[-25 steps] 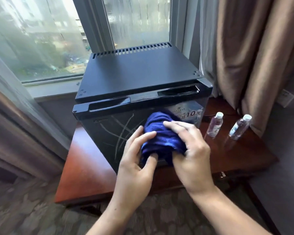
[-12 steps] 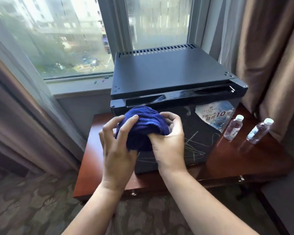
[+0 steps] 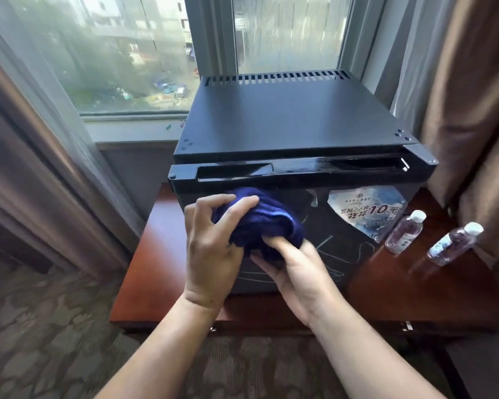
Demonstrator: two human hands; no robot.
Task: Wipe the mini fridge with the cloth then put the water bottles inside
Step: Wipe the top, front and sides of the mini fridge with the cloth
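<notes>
A black mini fridge stands shut on a reddish wooden table. Its glossy door carries pale scribble marks and a blue-white price sticker. A bunched dark blue cloth is pressed against the upper left of the door. My left hand grips the cloth from the left and my right hand holds it from below. Two small clear water bottles with white caps stand right of the fridge: one close to the door, the other further right.
Brown curtains hang right of the fridge, just behind the bottles. A window and its sill lie behind, with a sheer curtain at the left. Patterned carpet covers the floor before the table.
Both hands carried the cloth from the door's middle to its upper left, where it stays. The right hand has slid from the cloth's right side to beneath it.
</notes>
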